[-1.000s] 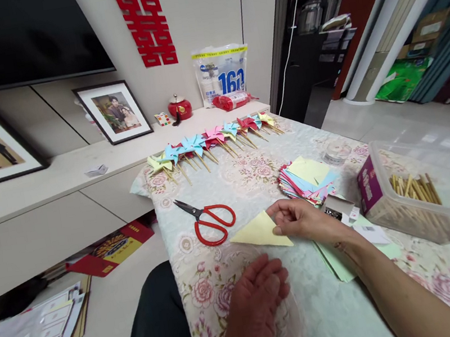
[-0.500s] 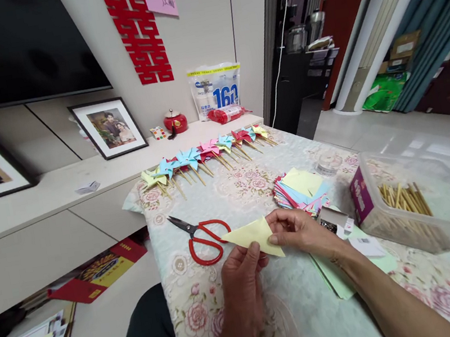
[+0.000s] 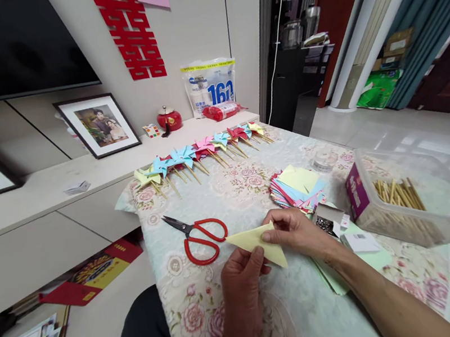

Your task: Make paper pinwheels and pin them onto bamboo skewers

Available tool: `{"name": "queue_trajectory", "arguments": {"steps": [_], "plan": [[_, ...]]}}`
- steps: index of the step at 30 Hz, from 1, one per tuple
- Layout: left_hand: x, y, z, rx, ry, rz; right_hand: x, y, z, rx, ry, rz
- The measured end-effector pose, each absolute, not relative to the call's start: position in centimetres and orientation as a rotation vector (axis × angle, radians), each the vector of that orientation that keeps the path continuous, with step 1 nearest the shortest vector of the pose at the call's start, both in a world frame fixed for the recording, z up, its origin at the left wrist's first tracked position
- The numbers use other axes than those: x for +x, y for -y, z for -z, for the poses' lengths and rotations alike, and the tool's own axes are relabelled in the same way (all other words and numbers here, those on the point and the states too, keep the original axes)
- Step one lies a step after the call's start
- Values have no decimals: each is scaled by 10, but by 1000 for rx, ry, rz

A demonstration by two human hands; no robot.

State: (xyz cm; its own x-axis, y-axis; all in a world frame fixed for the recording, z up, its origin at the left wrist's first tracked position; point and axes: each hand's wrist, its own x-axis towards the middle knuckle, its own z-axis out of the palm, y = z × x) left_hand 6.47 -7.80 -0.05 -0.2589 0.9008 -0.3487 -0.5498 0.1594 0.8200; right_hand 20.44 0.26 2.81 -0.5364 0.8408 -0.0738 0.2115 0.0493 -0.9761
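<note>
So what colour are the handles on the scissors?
Red. The scissors lie on the flowery tablecloth, left of the folded yellow paper; the head view shows them clearly.

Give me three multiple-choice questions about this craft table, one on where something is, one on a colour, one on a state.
1. Where do the scissors lie?
A. left of the hands
B. in the clear box
C. on the shelf

2. What colour is the folded paper?
A. red
B. pale yellow
C. blue

3. How is that paper held?
A. flat, untouched
B. by the left hand and right hand together
C. under the scissors

Answers: 1 A, they rest on the tablecloth at left; 2 B, the triangle is yellow; 3 B, both hands pinch it.
</note>
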Motion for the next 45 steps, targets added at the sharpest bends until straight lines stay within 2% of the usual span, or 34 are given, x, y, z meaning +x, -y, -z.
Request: {"name": "queue_trajectory", "arguments": {"steps": [31, 45], "plan": [[62, 80, 2, 349, -1080, -1461, 203, -7, -27, -1000, 1559, -1495], [66, 79, 2, 440, -1130, -1450, 204, -7, -17, -1076, 1681, -1562]]}}
